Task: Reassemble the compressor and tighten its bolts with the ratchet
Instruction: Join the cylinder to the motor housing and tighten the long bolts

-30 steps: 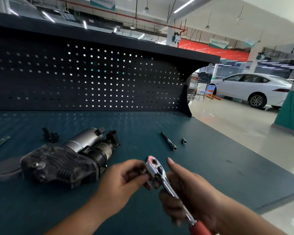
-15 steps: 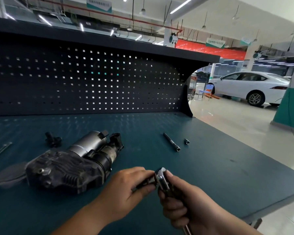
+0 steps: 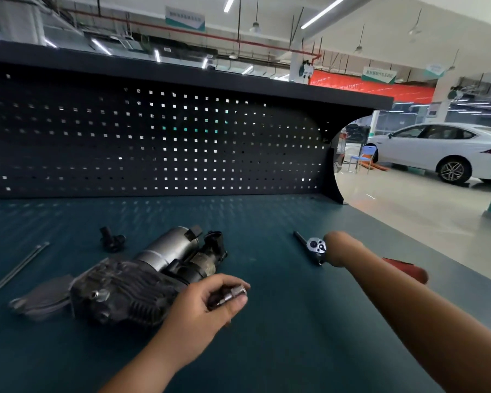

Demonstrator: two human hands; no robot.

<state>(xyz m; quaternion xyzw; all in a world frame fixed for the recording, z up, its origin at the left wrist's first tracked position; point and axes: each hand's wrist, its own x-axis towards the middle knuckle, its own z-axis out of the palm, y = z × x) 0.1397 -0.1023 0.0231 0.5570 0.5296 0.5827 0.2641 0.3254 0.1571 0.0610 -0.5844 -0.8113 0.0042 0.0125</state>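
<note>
The compressor (image 3: 131,282) lies on its side on the bench (image 3: 267,350). Touching its near right end, the left hand (image 3: 207,304) pinches a small metal socket (image 3: 230,295) between thumb and curled fingers. Well to the compressor's right, the right hand (image 3: 341,248) is closed round the ratchet (image 3: 315,246), whose head pokes out

— Where is the left hand (image 3: 207,304)?
— Low over the front half of the bench (image 3: 267,217), knuckles up; thumb and fingers pinch a small metal socket (image 3: 230,296).
— And the right?
— The right arm (image 3: 408,307) stretches forward; the right hand (image 3: 341,249) grips the ratchet (image 3: 315,246), fingers hidden.
</note>
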